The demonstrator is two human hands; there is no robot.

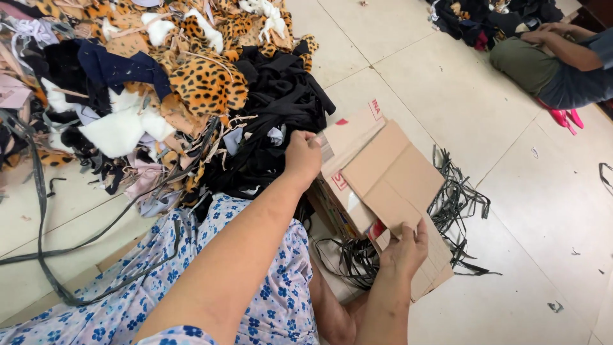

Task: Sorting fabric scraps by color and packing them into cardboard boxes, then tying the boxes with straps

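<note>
Left hand [302, 156]: fingers curled shut around the upper corner of the cardboard box [377, 185], pinching a flap edge at the box's far-left corner.
Right hand [404, 248]: fingers pressed together and hooked over the near edge of a folded flap, thumb on the other side, gripping it.
Cardboard box: sits on the tiled floor [543, 211] just in front of the person's knees, flaps folded over its top, tilted with one corner toward the fabric pile.
Black strips [456, 201]: a loose tangle of thin black offcuts spills on the floor around the box's right and near sides, touching it.
Fabric pile [191, 83]: a big heap of scraps against the box's far-left side; leopard-print pieces, white fluffy bits, black cloth [281, 108] nearest the left hand.
Lap: blue-flowered garment [191, 281] covers the person's legs, at the lower left.
Long dark strap [76, 243]: trails over the floor and the garment.
Another person [555, 64]: seated on the floor at the far-right corner of the room view, well apart from the box, beside a second, darker heap of cloth [479, 19].
</note>
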